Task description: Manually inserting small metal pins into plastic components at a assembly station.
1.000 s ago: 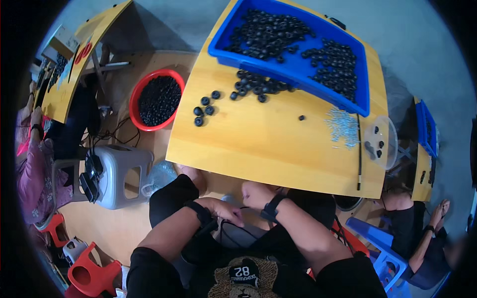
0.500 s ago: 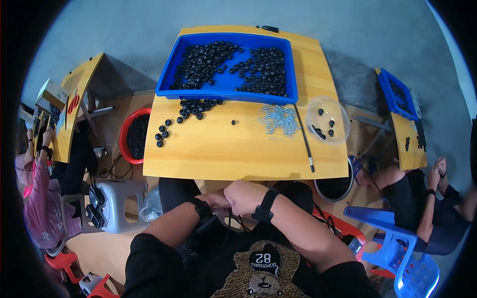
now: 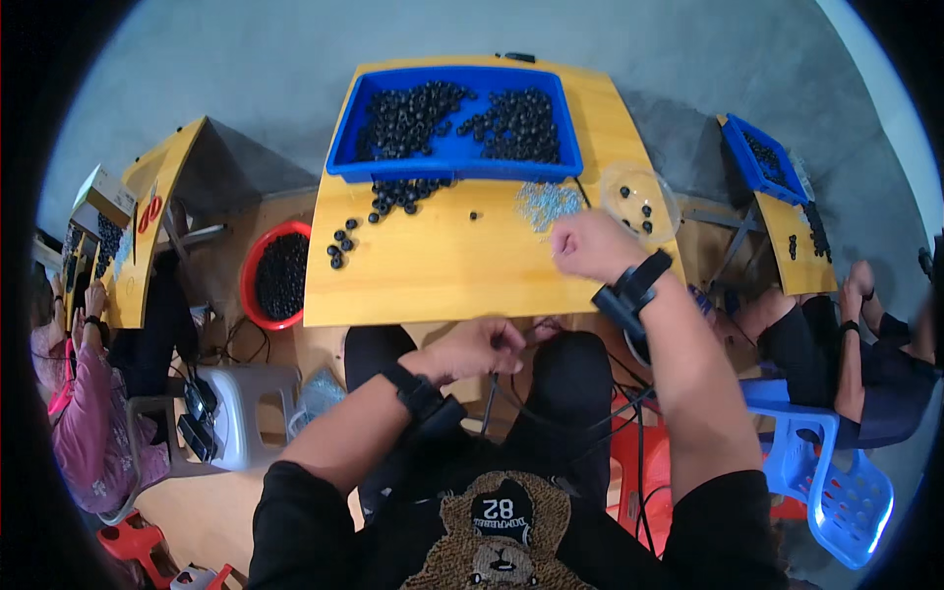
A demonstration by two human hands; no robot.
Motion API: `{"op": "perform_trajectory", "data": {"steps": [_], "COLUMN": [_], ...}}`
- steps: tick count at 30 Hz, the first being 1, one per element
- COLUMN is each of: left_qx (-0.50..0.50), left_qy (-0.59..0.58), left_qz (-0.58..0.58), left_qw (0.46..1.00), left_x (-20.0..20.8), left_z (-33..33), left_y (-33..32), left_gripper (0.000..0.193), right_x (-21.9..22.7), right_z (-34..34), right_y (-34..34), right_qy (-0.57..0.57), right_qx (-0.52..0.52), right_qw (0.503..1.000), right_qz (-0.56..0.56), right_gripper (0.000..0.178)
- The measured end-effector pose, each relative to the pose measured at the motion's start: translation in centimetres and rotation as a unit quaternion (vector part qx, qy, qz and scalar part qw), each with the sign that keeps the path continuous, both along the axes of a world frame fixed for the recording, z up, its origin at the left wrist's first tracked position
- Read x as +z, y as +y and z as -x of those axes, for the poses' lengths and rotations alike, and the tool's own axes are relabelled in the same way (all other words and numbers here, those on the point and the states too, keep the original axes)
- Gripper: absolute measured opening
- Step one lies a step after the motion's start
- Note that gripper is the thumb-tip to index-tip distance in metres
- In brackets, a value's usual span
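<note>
My right hand [image 3: 596, 246] is raised over the right part of the yellow table [image 3: 413, 285], its fingers curled in; whether anything is inside them is hidden. Just beyond it lies a scatter of small silver pin-like pieces [image 3: 543, 204]. A thin black rod [image 3: 582, 191] shows only its far end, the rest being behind that hand. Lower down, my left hand [image 3: 474, 350] hovers over my lap, just off the table's near edge, with its fingers loosely bent, apart and nothing visible in them. One small black bead-like part [image 3: 473, 215] sits alone mid-table.
A blue tray [image 3: 452, 169] of black bead-like parts stands at the far side, with several loose ones [image 3: 395, 197] before it. A clear round container [image 3: 661, 205] sits at right. Left of the table is a red basin [image 3: 254, 285]. Black cables [image 3: 590, 428] hang near my lap. Co-workers sit at both sides.
My hands were together at the table's near edge. Now they are apart: the right has moved forward and right over the table, while the left stays low. The view has shifted slightly.
</note>
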State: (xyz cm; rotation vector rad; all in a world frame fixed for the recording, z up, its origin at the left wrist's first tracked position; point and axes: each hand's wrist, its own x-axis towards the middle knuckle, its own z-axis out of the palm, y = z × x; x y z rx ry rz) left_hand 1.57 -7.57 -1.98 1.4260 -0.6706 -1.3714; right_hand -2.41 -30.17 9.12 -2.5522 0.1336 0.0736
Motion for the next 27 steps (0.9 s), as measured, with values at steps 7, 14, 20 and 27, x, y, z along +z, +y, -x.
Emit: {"op": "perform_trajectory", "data": {"steps": [7, 14, 20, 27], "left_qx": [-0.046, -0.037, 0.063, -0.063], "left_qy": [-0.048, -0.110, -0.006, 0.013], "left_qz": [-0.036, -0.039, -0.064, -0.047], "left_qw": [0.997, 0.992, 0.996, 0.997], "left_x": [4.7, 4.6, 4.2, 0.8], "left_z": [0.0, -1.2, -2.1, -6.6], "left_y": [-1.6, 4.6, 9.6, 9.7], "left_gripper": [0.024, 0.026, 0.027, 0.028], "right_x": [1.8, 0.7, -1.6, -3.4], "right_z": [2.0, 2.6, 0.2, -5.3], "right_y": [-0.9, 0.1, 1.4, 1.6], "right_qy": [0.031, 0.033, 0.051, 0.002], "right_qx": [-0.066, -0.039, -0.016, -0.030], "right_qw": [0.995, 0.988, 0.972, 0.990], "right_qz": [-0.062, -0.146, -0.229, -0.138], "right_gripper": [0.007, 0.008, 0.008, 0.005]}}
